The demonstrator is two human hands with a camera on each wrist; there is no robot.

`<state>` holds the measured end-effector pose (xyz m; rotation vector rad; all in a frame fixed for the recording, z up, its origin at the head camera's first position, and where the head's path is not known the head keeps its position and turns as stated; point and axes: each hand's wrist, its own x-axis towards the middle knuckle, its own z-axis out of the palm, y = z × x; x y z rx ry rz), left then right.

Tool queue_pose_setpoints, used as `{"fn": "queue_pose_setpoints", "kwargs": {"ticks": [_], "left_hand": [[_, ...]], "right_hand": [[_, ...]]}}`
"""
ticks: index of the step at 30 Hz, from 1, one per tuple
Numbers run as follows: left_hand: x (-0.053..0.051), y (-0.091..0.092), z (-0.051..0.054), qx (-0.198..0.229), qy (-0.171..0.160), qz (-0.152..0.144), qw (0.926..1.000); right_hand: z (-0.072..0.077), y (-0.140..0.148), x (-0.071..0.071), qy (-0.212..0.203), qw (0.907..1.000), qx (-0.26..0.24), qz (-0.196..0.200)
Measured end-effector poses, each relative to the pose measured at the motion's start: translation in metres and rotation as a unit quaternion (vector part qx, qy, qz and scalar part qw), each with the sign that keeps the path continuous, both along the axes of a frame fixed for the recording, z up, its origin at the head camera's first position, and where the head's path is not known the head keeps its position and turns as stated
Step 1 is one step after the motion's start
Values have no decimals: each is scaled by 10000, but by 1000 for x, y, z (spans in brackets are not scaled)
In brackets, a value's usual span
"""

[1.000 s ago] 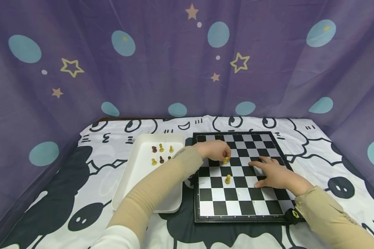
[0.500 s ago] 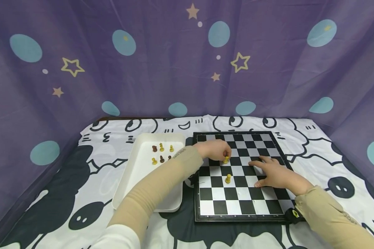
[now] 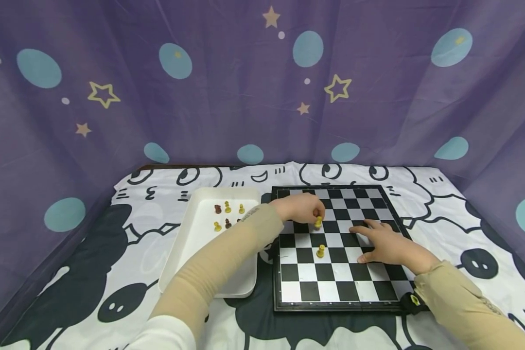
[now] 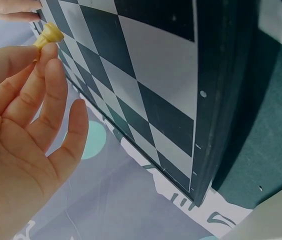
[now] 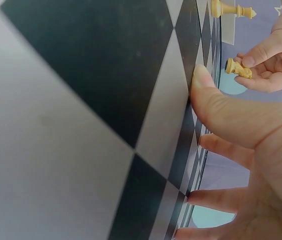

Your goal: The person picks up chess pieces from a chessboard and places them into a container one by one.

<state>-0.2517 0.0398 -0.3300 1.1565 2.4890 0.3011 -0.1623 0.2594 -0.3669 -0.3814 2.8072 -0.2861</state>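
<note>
Above the left half of the chessboard (image 3: 307, 273), my left hand (image 3: 301, 208) pinches a yellow chess piece (image 3: 318, 222) between thumb and fingers. In the right wrist view this held piece (image 5: 239, 69) looks tilted, its carved top uneven like a knight's, with its base off the board. A second yellow chess piece (image 3: 321, 251), slimmer with a pointed top, stands upright on a square nearer the front. My right hand (image 3: 384, 245) rests on the right side of the board, fingers spread and fingertips touching the squares; it holds nothing.
Left of the board lies a white tray (image 3: 181, 253) with several yellow and brown chess pieces (image 3: 227, 209); my left forearm crosses over it and hides part. A black-and-white patterned cloth (image 3: 140, 243) covers the table. A purple curtain (image 3: 245, 97) hangs behind.
My left hand has risen slightly, and the pinched chess piece has come up with it. The right hand and the standing piece have kept their places.
</note>
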Motion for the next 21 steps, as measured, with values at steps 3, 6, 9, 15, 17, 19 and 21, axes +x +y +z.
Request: {"fn": "queue_pose_setpoints", "kwargs": {"ticks": [3, 6, 9, 15, 17, 19, 21], "left_hand": [[0, -3, 0, -28, 44, -30, 10000], [1, -5, 0, -28, 109, -89, 9999], [1, -7, 0, -1, 41, -72, 10000], [3, -11, -1, 6, 30, -62, 10000], [4, -13, 0, 11, 82, -86, 9999], [5, -15, 1, 18, 122, -117, 9999], [6, -17, 3, 12, 163, -149, 9998]], "right_hand": [[0, 0, 0, -26, 10000, -2, -34], [0, 0, 0, -22, 10000, -8, -49], [-1, 0, 1, -11, 10000, -29, -47], [-2, -1, 1, -49, 9999, -56, -81], [-2, -1, 0, -50, 9999, -50, -86], [-1, -1, 0, -27, 10000, -37, -74], [-1, 0, 0, -8, 10000, -22, -67]]}}
